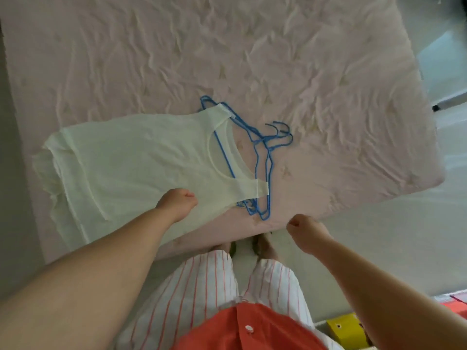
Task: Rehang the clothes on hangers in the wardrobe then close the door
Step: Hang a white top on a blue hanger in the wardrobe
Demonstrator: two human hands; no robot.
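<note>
You're working in soft, even daylight with faint shadows. Your picture is slightly blurred and blocky throughout, the white top [141,157] looks washed out, and the wide lens bends the bed [328,72] edges outward.

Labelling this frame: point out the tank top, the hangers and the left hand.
tank top [131,157], head view, middle of the body fabric.
hangers [265,157], head view, blue wire below the hooks.
left hand [178,202], head view, back of the closed fist.
</note>
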